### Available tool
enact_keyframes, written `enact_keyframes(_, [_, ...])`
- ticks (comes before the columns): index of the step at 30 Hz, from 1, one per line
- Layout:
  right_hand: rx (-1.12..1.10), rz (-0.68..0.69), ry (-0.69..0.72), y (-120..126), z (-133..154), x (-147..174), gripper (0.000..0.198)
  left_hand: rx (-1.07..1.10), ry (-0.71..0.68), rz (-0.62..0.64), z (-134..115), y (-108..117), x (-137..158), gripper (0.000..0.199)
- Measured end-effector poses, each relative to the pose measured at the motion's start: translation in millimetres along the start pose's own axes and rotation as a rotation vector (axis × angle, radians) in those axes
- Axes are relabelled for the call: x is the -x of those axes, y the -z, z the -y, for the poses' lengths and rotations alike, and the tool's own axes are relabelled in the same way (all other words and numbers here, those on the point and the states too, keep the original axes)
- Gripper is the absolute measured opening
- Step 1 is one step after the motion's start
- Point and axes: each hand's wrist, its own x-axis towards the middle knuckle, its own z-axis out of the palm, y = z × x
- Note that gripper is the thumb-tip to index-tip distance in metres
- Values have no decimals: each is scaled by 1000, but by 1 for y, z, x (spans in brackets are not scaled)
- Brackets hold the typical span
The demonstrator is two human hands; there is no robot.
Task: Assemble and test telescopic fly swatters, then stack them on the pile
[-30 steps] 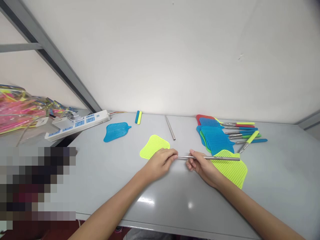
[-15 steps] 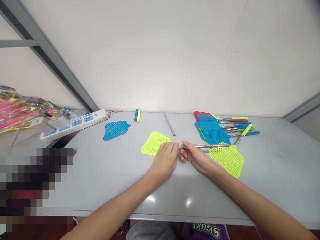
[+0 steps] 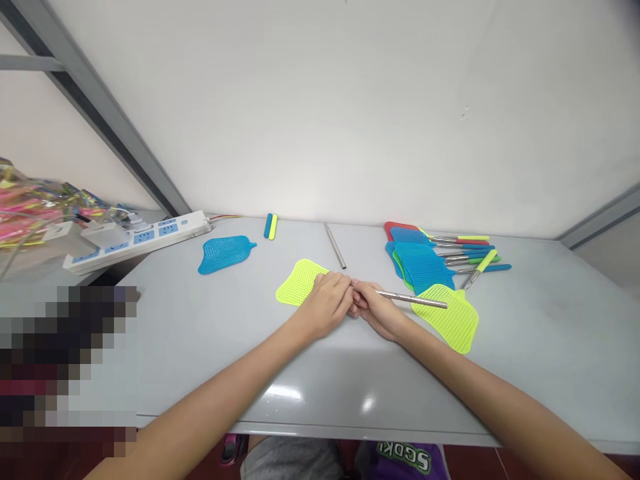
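Observation:
My left hand (image 3: 327, 303) grips the neck of a yellow-green mesh swatter head (image 3: 299, 282) lying on the grey table (image 3: 210, 333). My right hand (image 3: 374, 308) holds a thin metal rod (image 3: 413, 299) by its left end, and the two hands touch at the fingertips. The rod points right, over a second yellow-green swatter head (image 3: 449, 318).
A blue swatter head (image 3: 223, 253), a blue and yellow handle grip pair (image 3: 271, 226) and a loose metal rod (image 3: 335, 246) lie further back. A pile of finished swatters (image 3: 435, 257) sits at the back right. A white power strip (image 3: 135, 241) and plastic bags (image 3: 30, 213) are at left.
My hands have come together until the fingers touch, bringing the rod's left end to the swatter head's neck. The rod shifted left with my right hand.

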Motion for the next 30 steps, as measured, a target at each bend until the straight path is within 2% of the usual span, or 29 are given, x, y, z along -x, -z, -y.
enact_keyframes(7, [-1,-46,1,-1,2,1,26,-7,-35,23,9,-6,-3,23])
enact_keyframes(16, [70,-56,47,0,-1,6,33,-18,-46,-5,8,-5,-2,28])
enact_keyframes(22, [79,-34,61,1,-1,7,33,-37,24,-37,5,-7,6,32])
enact_keyframes(30, [121,-41,45,2,-1,8,36,26,102,5,0,-6,9,33])
